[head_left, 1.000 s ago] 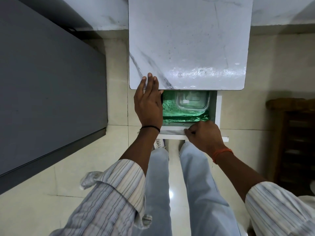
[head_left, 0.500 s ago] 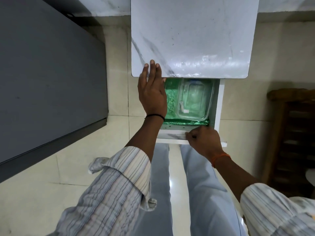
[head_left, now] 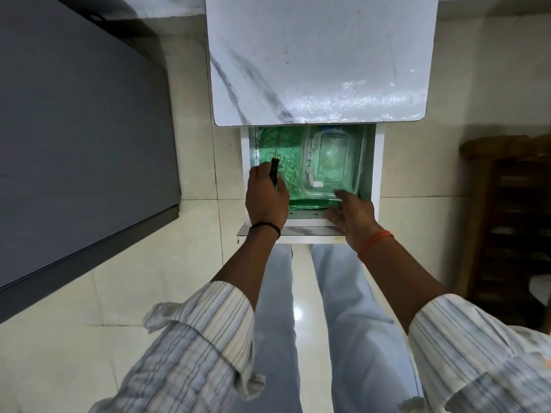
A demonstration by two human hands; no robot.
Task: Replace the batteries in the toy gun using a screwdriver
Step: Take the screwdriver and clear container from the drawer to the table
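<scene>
Left hand (head_left: 266,198) closed around screwdriver (head_left: 275,162) handle, shaft pointing to 12 o'clock inside the open drawer (head_left: 376,174) (green liner). Clear lidded container (head_left: 334,162) at 3 o'clock of the screwdriver. Right hand (head_left: 351,216) open, fingers spread, at container's 6 o'clock edge. Marble tabletop (head_left: 322,55) above drawer.

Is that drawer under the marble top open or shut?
Open. The drawer is pulled out from under the marble top, showing its green lining and a clear container inside.
</scene>
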